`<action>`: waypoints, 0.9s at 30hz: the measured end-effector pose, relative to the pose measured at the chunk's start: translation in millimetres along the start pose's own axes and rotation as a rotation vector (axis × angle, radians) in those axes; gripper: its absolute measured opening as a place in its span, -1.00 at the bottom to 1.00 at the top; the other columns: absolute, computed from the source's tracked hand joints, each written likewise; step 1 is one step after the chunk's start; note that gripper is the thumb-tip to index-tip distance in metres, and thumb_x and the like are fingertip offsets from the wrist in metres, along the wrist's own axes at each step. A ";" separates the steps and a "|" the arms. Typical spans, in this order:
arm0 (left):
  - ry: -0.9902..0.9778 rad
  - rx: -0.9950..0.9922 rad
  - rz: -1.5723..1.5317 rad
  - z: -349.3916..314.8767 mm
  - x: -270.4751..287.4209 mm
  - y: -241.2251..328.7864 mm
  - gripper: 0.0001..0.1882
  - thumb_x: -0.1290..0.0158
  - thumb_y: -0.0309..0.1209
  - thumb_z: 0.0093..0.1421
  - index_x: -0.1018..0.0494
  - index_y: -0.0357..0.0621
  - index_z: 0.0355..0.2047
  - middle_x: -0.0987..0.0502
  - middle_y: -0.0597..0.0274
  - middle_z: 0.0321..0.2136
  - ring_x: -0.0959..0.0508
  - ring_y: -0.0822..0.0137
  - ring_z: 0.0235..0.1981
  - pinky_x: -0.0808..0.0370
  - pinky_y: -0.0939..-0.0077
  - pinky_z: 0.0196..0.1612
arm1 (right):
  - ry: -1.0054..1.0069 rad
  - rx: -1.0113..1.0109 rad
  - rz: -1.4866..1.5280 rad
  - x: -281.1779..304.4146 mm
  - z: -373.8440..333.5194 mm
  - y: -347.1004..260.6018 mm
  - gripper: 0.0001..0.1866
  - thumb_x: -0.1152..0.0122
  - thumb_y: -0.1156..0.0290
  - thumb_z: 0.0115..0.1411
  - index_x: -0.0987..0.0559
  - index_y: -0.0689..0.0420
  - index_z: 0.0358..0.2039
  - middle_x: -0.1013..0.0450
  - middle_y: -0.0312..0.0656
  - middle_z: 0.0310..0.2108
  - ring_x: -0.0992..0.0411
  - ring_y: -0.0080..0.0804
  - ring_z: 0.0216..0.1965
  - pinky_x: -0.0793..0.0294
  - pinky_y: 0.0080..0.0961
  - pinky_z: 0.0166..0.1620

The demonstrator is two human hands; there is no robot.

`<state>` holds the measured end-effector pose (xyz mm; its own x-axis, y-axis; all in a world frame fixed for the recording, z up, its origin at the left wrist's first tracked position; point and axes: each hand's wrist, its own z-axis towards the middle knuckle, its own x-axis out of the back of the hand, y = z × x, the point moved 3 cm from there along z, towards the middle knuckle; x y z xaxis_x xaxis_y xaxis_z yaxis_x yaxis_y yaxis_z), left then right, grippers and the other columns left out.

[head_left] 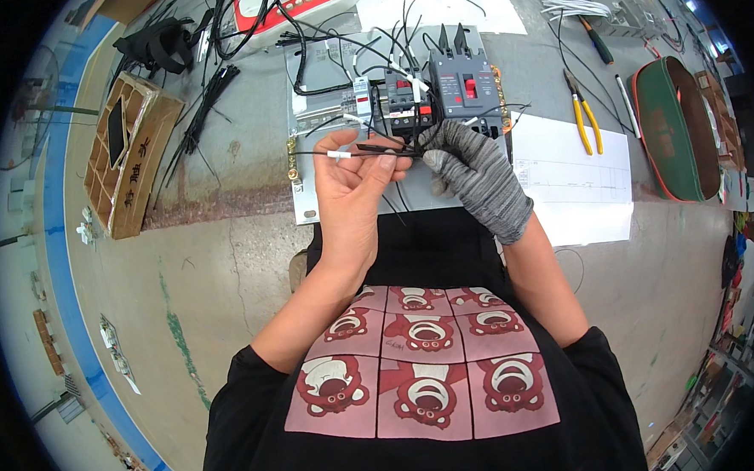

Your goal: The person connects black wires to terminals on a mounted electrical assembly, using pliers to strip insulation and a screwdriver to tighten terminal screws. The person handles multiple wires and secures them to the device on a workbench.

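My bare left hand (pixel 353 181) is closed on black wires (pixel 390 151), thumb and fingers pinched together. A white sleeve (pixel 339 155) sits on one wire that sticks out leftward past the fingers. Close against it, my right hand (pixel 476 172) in a grey knit glove grips the same wires from the other side. Both hands are just in front of a grey mounting plate (pixel 306 207). On the plate stand a large grey circuit breaker (pixel 463 84), a black contactor-like device (pixel 404 98) with red parts, and a small white breaker (pixel 362 95). Loose black wires loop above them.
Yellow-handled pliers (pixel 584 120) and a screwdriver (pixel 597 40) lie at right, near a printed sheet (pixel 584 195) and a green case (pixel 670 130). At left are a wooden compartment box (pixel 130 159) and black cable ties (pixel 196 121). A red-and-white device (pixel 305 5) stands behind.
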<state>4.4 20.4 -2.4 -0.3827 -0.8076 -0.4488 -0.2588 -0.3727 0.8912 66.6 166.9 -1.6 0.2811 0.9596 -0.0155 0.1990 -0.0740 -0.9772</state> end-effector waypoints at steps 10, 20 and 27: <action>0.005 0.175 -0.038 0.3 -1.7 -5.8 -0.83 -0.03 -0.57 0.22 -0.41 -0.23 -0.16 -0.46 0.30 -0.36 -0.53 0.47 -0.33 -0.49 0.62 -0.24 | 0.033 0.054 -0.081 -2.2 0.0 7.6 -0.84 -0.11 0.51 0.22 -0.51 0.26 -0.19 -0.44 -0.24 -0.45 -0.38 -0.60 -0.59 -0.41 -0.62 -0.49; 0.014 0.227 -0.172 2.9 1.5 -10.0 -0.82 -0.02 -0.54 0.24 -0.41 -0.21 -0.14 -0.48 0.33 -0.38 -0.51 0.51 -0.33 -0.45 0.63 -0.23 | -0.047 0.016 -0.028 0.6 1.5 3.5 -0.80 -0.21 0.44 0.18 -0.55 0.21 -0.19 -0.49 -0.29 -0.42 -0.36 -0.67 -0.50 -0.42 -0.65 -0.38; -0.106 0.227 -0.062 5.0 -1.1 -6.9 -0.82 0.00 -0.49 0.27 -0.43 -0.22 -0.13 -0.49 0.35 -0.30 -0.43 0.54 -0.38 -0.38 0.63 -0.26 | -0.028 0.057 -0.051 2.3 3.0 6.1 -0.81 -0.23 0.43 0.17 -0.56 0.21 -0.20 -0.51 -0.28 -0.41 -0.40 -0.60 -0.40 -0.44 -0.60 -0.27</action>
<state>2.2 26.2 -8.4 -0.4480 -0.7292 -0.5173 -0.4724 -0.2982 0.8294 65.7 169.5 -8.3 0.2449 0.9691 0.0299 0.1588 -0.0097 -0.9873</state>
